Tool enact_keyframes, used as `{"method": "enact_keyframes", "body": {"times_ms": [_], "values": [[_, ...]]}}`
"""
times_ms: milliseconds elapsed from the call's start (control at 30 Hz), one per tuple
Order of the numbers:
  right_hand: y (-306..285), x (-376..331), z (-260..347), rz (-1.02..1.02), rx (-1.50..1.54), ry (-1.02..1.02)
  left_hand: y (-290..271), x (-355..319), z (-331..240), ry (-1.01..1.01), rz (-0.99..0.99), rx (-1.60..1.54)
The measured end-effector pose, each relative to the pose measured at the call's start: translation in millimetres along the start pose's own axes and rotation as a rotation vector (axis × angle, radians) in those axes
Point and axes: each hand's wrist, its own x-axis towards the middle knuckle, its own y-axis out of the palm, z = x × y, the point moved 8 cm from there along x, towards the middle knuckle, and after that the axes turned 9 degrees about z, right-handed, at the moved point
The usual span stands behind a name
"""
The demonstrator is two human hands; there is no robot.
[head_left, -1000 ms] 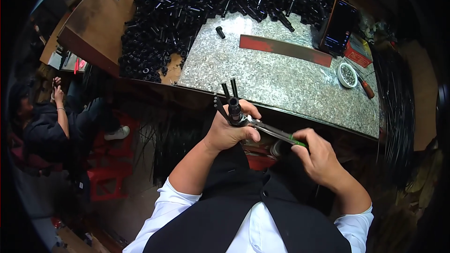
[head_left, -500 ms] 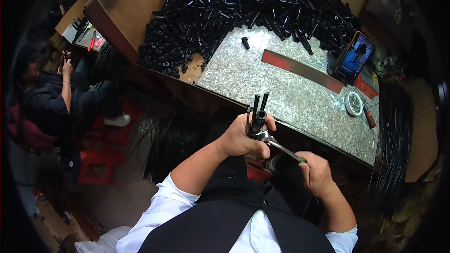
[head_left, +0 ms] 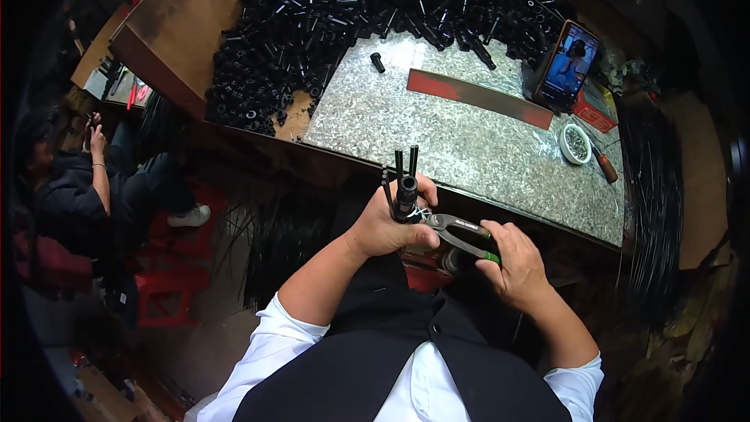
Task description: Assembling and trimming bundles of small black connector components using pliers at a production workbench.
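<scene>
In front of my body, above my lap, my left hand is closed around a black tubular part with its open end upward. Several thin black rods stand up beside the tube in the same grip. Bright metal bits show at the tube's side, too small to make out. My right hand grips pliers by their green-ended handles, which are spread apart. The jaws reach the metal bits next to my left fingertips; whether they clamp anything is hidden.
Beyond my hands is a speckled worktop with a heap of black tubes. A red-and-dark flat bar, phone, white bowl of small metal pieces and screwdriver lie there. A person sits left, near a red stool.
The pliers' handles have spread from pressed together to apart, and my right hand's grip has loosened around them. The view has shifted slightly; my left hand keeps the tube and rods.
</scene>
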Motion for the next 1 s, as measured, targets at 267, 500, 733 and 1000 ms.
{"method": "enact_keyframes", "body": {"times_ms": [267, 500, 733, 1000], "values": [[7.5, -0.7, -10.2, 0.374, 0.366, -0.021, 3.1, -2.9, 17.5, -0.106, 0.046, -0.029], [0.4, 7.8, -7.3, 0.460, 0.198, 0.240, 3.2, -4.5, 11.6, 0.080, -0.044, 0.188], [38.5, -0.8, -13.1, 0.520, 0.662, 0.183, 11.5, -1.2, 3.5, 0.075, -0.088, -0.042], [0.7, -4.6, -7.4, 0.136, 0.008, 0.097, 6.0, -0.8, -0.8, 0.093, -0.002, -0.039]]}}
